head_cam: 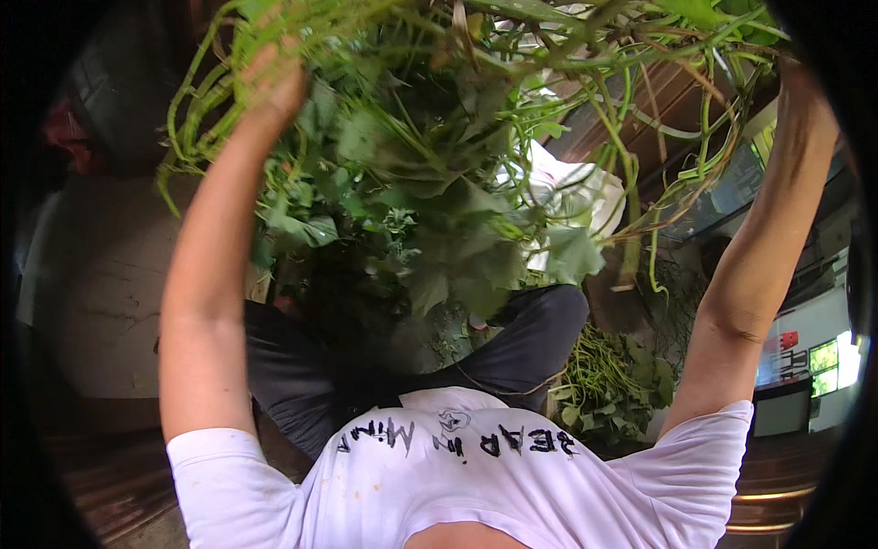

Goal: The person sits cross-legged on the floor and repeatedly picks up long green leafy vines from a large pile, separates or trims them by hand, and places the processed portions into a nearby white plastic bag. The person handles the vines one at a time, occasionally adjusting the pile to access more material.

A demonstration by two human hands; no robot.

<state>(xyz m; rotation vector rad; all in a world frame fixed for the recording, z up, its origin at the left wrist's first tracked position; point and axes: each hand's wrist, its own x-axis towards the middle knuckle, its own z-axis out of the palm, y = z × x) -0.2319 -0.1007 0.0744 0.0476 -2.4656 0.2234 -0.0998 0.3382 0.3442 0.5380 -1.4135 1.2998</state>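
Observation:
A large tangle of leafy green vines (425, 165) hangs before me, raised between my two arms. At the upper left, my left hand (274, 75) is closed around a bunch of the stems, partly hidden by blurred greenery. My right arm reaches to the upper right edge of the vines, where stems and the dark picture rim hide the fingers. Long bare stems (617, 137) dangle on the right side, and broad leaves fill the middle down to above my lap.
A heap of cut leafy stems (603, 384) lies on the floor beside my knee on the right. Behind the vines is a white sack or cloth (583, 192). Brown wooden boards (617, 110) stand at the upper right. A pale surface (116, 288) extends at the left.

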